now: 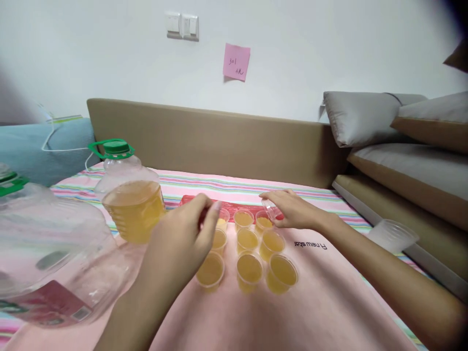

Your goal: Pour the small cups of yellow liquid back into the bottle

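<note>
Several clear plastic cups (249,269) of yellow liquid stand upright in three rows on a pink cloth (321,302). My right hand (294,210) grips another clear plastic cup (271,209), tilted, just beside the back right filled cup (263,222). No liquid shows in the tilted one. My left hand (186,234) is at the left column of cups, its thumb and forefinger pressed together near the back left cup (222,220). Anything between those fingertips is hidden. Left of this hand stands a big clear bottle (133,209) partly filled with yellow liquid, its green cap on.
A large clear bottle (54,243) with a label, seemingly empty, is at the near left. Red plastic wrapping (234,207) lies behind the cups. Stacked clear cups (393,235) lie on their side at right, beside grey cushions (409,165). A brown headboard (212,141) bounds the back.
</note>
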{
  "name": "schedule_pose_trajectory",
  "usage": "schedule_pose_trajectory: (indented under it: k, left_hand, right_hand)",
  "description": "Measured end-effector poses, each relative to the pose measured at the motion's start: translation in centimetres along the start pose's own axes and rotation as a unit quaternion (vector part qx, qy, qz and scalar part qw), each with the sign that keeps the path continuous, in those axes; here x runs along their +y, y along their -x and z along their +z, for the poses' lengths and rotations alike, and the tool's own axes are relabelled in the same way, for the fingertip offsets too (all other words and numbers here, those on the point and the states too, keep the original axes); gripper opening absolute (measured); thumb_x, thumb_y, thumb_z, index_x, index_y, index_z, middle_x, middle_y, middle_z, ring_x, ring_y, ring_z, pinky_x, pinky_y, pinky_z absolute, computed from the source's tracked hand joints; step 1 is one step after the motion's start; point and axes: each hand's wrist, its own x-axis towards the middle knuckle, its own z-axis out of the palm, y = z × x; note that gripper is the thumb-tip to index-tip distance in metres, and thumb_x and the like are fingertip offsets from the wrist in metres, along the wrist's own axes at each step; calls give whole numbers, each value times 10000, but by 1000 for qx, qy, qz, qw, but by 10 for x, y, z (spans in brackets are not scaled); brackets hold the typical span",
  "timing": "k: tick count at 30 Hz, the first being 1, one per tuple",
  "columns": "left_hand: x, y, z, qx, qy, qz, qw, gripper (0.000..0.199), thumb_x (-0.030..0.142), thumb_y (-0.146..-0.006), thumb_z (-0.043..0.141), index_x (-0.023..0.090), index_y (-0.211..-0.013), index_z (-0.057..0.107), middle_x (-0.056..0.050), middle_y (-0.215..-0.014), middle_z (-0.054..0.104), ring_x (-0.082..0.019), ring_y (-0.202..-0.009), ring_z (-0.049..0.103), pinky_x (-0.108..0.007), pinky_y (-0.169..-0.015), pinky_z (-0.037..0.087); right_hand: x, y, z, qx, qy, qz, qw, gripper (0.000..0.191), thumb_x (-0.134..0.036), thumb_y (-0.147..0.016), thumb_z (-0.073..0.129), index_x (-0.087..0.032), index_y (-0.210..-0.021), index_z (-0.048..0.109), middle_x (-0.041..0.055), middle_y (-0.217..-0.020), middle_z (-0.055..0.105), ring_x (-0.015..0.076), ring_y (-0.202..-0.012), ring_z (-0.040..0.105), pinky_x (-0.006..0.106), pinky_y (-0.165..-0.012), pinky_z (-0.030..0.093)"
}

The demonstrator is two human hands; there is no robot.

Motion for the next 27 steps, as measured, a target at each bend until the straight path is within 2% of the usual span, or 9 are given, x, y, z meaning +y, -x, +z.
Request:
schedule_pose_trajectory:
  k: [2, 5, 8, 10, 13, 16, 19, 23, 27]
  left_hand:
    - [15, -17, 6, -77, -5, 22, 997, 303, 455, -1043, 464, 250, -842, 562, 23, -783, 675, -205, -698, 630, -331, -609, 387]
    - [28, -46, 24, -165, -15, 77, 983, 208, 405, -1028, 523, 233, -1062, 637, -58, -1139, 750, -283, -1026, 704, -383, -793, 499]
    - [28, -76, 53, -215, -3, 107, 971, 395, 429, -996, 609, 192, -1312, 607, -123, -1412, 681, -319, -1248, 670, -415, -978, 521]
    - [27, -94, 75, -244, 8, 119, 962, 560, 445, -951, 688, 146, -1407, 561, -172, -1494, 628, -342, -1309, 647, -422, -1033, 517]
    - [25, -112, 103, -278, 35, 133, 951, 659, 481, -893, 761, 121, -1410, 566, -198, -1467, 646, -367, -1326, 638, -425, -1039, 526]
    - [24, -120, 122, -297, 70, 143, 941, 638, 473, -857, 803, 161, -1373, 596, -146, -1394, 702, -331, -1267, 676, -387, -1010, 545]
    - [22, -121, 133, -296, 97, 138, 940, 625, 414, -827, 843, 172, -1355, 609, -127, -1358, 719, -313, -1234, 691, -374, -995, 553]
    - [18, -121, 141, -292, 121, 128, 940, 556, 356, -826, 871, 165, -1299, 649, -124, -1317, 730, -296, -1197, 703, -430, -1025, 560]
    - [11, -119, 147, -284, 141, 115, 941, 519, 311, -891, 839, 147, -1338, 634, -137, -1346, 697, -300, -1236, 678, -520, -1083, 546]
  right_hand:
    - [0, 1, -2, 25, -2, 8, 1000, 685, -128, -766, 712, -193, -1432, 566, 157, -1474, 624, 377, -1355, 570, 553, -1127, 416]
    - [-2, 5, -2, 62, -8, 16, 998, 615, -126, -801, 690, -211, -1397, 566, 147, -1453, 636, 364, -1341, 578, 562, -1127, 405]
    - [-5, 8, -1, 78, -16, 12, 997, 591, -108, -809, 680, -232, -1376, 566, 119, -1424, 649, 342, -1338, 571, 562, -1125, 399]
    - [-7, 8, -2, 80, -20, 5, 997, 577, -92, -801, 681, -229, -1353, 586, 112, -1377, 653, 329, -1304, 576, 538, -1096, 429]
    - [-6, 8, -3, 87, -26, -3, 996, 614, -69, -795, 668, -234, -1382, 594, 120, -1345, 609, 306, -1259, 566, 474, -1045, 481]
    - [-4, 8, -3, 97, -42, -14, 994, 678, -34, -769, 647, -265, -1404, 593, 112, -1324, 569, 293, -1243, 550, 440, -1018, 504]
    - [-3, 8, 0, 98, -55, -20, 993, 681, -15, -742, 634, -272, -1373, 615, 105, -1275, 558, 295, -1208, 552, 444, -997, 517]
    - [-1, 10, 3, 96, -60, -27, 993, 700, -22, -753, 630, -297, -1397, 606, 101, -1264, 565, 301, -1224, 551, 455, -1008, 526]
    - [7, 15, -2, 113, -100, -36, 988, 692, -160, -824, 729, -335, -1468, 547, 100, -1398, 555, 315, -1344, 522, 502, -1119, 483]
